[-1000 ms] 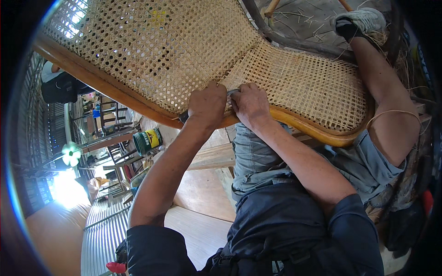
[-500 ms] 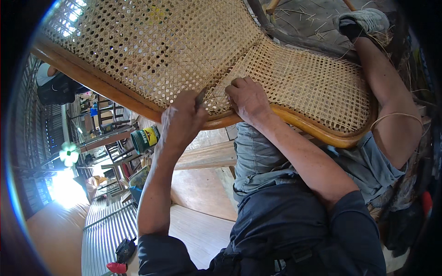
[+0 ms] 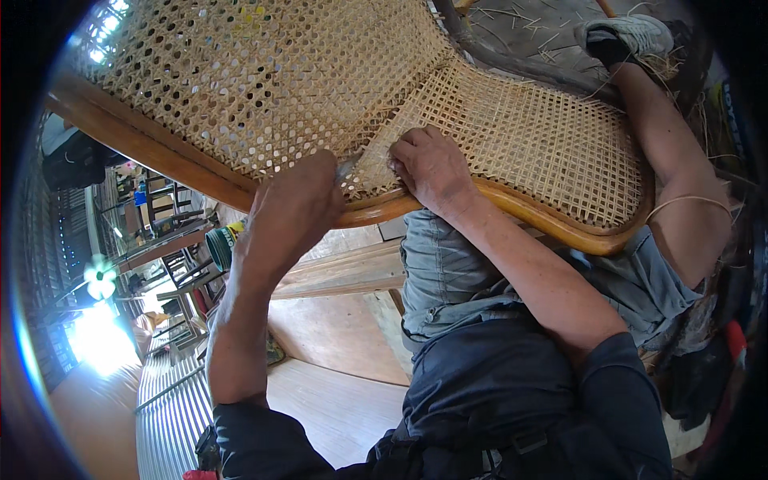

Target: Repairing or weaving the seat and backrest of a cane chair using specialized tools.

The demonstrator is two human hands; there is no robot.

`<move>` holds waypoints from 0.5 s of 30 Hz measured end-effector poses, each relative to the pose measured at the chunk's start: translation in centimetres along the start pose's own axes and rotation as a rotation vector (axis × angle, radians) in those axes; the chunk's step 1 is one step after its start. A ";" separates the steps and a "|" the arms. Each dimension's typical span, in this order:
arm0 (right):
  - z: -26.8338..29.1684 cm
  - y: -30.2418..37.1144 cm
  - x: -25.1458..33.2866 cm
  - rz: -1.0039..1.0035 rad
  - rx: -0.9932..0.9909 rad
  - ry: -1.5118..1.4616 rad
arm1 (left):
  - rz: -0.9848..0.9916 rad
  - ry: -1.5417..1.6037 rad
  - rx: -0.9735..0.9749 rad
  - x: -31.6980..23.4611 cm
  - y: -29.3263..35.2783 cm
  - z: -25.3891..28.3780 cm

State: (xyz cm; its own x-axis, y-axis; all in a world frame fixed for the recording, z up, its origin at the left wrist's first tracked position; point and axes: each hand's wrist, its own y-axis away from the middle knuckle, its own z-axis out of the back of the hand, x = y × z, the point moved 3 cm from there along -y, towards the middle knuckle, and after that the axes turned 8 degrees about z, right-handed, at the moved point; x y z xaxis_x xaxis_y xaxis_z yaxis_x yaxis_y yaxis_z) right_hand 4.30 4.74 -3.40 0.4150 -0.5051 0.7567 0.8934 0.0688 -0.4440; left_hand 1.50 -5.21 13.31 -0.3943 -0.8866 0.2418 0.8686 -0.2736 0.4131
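Note:
A woven cane chair panel point(image 3: 512, 128) in a curved, varnished wooden frame point(image 3: 560, 228) lies tilted across my lap. My left hand point(image 3: 300, 196) is closed round a small grey tool with a flat metal blade point(image 3: 346, 170); its handle is hidden in the fist. The blade lies against the weave near the frame's edge, beside the bend between the two cane sections. Just to the right, my right hand point(image 3: 432, 164) rests on the cane with fingers curled and pressed together. Whatever its fingertips pinch is hidden.
My bent right leg carries a loop of cane point(image 3: 688, 200) round it near the knee. Loose cane scraps point(image 3: 548, 44) litter the floor at the far right. A green bucket point(image 3: 219, 248) stands at left, with wooden furniture beyond. Pale boards point(image 3: 336, 328) lie below.
My left hand has shifted slightly left and turned with the blade still in it. My right hand stays almost in place. The whole view has swung a little.

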 end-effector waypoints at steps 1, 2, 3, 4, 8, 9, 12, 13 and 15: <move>0.3 -0.1 -0.3 -0.023 0.005 -0.073 | -0.020 0.041 -0.021 0.1 0.3 -0.1; 0.4 0.0 -0.7 -0.047 0.010 -0.145 | -0.018 0.046 -0.019 0.1 0.6 0.1; 0.5 0.0 -1.2 -0.046 0.012 -0.148 | 0.021 0.126 0.020 0.2 0.8 0.7; 0.8 0.1 -2.2 -0.190 -0.112 -0.309 | 0.059 0.205 0.059 0.2 1.0 1.0; 1.3 0.5 -4.1 -0.381 -0.160 -0.446 | 0.079 0.312 0.033 1.4 1.2 0.6; 1.5 0.6 -3.9 -0.391 -0.121 -0.418 | 0.114 0.311 0.063 1.3 1.2 1.0; 1.6 0.5 -4.2 -0.407 -0.095 -0.507 | 0.146 0.343 0.080 1.1 1.2 1.2; 1.8 0.3 -4.2 -0.409 -0.093 -0.508 | 0.145 0.371 0.060 1.1 1.2 1.3; 1.8 0.2 -4.4 -0.617 -0.029 -0.697 | 0.171 0.401 0.077 1.3 1.1 1.3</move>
State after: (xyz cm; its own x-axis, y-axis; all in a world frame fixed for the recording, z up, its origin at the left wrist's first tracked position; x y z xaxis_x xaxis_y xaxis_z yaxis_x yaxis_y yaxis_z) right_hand 2.95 8.49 -5.93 -0.1140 0.1867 0.9758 0.9895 -0.0662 0.1283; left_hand 1.59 -6.13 15.24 -0.0859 -0.9955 -0.0409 0.8801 -0.0950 0.4651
